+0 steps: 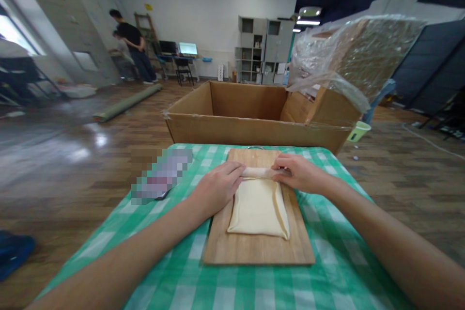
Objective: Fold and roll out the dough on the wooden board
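Note:
A pale, roughly rectangular sheet of dough (258, 208) with folded-looking side edges lies on a wooden cutting board (259, 254). Across its far edge rests a slim whitish rolling pin (256, 172). My left hand (221, 186) is closed on the pin's left end, its fingertips lying over it. At the other end, my right hand (300, 173) grips the pin between thumb and fingers. Both ends of the pin are partly hidden by my fingers.
A green-and-white checked tablecloth (232, 295) covers the table. On its left lies a pixelated flat item (162, 177). A large open cardboard box (254, 128) stands beyond the far edge. Farther back are a person (132, 41) in dark clothes and a rolled mat (127, 102).

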`<action>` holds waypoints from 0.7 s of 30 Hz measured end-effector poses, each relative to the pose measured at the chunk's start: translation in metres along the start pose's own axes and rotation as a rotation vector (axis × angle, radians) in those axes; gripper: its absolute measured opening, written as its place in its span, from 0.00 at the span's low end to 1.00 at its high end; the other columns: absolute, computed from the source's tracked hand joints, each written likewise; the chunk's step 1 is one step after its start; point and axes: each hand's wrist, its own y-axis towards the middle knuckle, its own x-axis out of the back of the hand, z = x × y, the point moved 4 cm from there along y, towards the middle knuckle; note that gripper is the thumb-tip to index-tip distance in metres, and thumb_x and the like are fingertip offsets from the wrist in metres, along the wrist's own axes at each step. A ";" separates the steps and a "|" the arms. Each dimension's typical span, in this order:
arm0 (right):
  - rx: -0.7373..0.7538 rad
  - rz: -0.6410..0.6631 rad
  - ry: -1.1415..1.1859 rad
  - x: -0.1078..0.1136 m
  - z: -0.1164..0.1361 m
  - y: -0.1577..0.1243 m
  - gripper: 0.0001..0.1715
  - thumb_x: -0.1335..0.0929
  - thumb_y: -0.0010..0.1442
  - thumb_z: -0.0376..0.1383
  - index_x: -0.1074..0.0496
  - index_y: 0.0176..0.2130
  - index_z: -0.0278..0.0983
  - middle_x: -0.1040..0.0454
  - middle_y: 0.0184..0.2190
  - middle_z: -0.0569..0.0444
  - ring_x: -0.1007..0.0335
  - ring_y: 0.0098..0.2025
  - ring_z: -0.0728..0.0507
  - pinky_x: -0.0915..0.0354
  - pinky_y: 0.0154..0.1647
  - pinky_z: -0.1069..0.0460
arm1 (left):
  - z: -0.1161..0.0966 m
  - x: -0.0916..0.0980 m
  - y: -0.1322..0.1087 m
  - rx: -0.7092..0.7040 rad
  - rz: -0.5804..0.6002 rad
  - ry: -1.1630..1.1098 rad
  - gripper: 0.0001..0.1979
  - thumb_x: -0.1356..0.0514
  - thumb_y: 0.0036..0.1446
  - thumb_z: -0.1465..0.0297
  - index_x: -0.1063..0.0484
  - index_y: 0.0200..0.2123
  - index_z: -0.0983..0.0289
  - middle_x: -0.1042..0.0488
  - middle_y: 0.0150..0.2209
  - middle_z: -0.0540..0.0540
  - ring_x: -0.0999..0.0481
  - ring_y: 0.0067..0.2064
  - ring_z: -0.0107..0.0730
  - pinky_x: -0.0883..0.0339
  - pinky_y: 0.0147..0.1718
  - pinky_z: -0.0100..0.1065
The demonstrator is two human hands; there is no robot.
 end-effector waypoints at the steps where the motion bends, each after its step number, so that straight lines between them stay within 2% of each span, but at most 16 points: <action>1: -0.001 -0.005 -0.009 0.001 0.001 0.000 0.03 0.29 0.65 0.35 0.24 0.38 0.38 0.23 0.36 0.51 0.29 0.38 0.42 0.40 0.38 0.50 | 0.000 0.000 0.000 0.000 -0.003 0.000 0.16 0.48 0.72 0.69 0.25 0.56 0.61 0.23 0.56 0.59 0.23 0.58 0.43 0.28 0.60 0.45; 7: -0.003 -0.008 0.055 0.010 0.010 -0.001 0.09 0.31 0.67 0.37 0.23 0.35 0.38 0.23 0.31 0.54 0.31 0.32 0.45 0.42 0.34 0.51 | 0.001 0.004 0.000 -0.018 -0.006 -0.024 0.16 0.48 0.73 0.69 0.21 0.51 0.61 0.20 0.51 0.59 0.21 0.53 0.42 0.24 0.54 0.43; 13: -0.144 -0.066 0.025 -0.002 -0.009 0.002 0.22 0.37 0.73 0.40 0.27 0.29 0.38 0.25 0.28 0.53 0.32 0.32 0.45 0.44 0.34 0.50 | 0.000 0.004 -0.001 -0.035 0.014 -0.045 0.16 0.48 0.73 0.70 0.20 0.50 0.63 0.20 0.48 0.60 0.20 0.50 0.41 0.24 0.52 0.42; 17: -0.249 -0.030 -0.122 -0.014 -0.020 0.002 0.24 0.43 0.76 0.39 0.26 0.33 0.37 0.25 0.35 0.48 0.30 0.39 0.42 0.40 0.42 0.50 | -0.001 0.004 -0.001 -0.030 0.032 -0.078 0.16 0.47 0.70 0.75 0.20 0.51 0.64 0.21 0.49 0.60 0.20 0.50 0.41 0.24 0.52 0.41; 21: -0.355 -0.016 -0.245 -0.020 -0.016 -0.003 0.20 0.46 0.78 0.38 0.29 0.46 0.35 0.26 0.44 0.45 0.28 0.46 0.41 0.40 0.46 0.50 | 0.000 0.009 0.000 -0.013 0.057 -0.112 0.17 0.44 0.65 0.79 0.18 0.50 0.62 0.21 0.49 0.59 0.20 0.50 0.41 0.25 0.52 0.39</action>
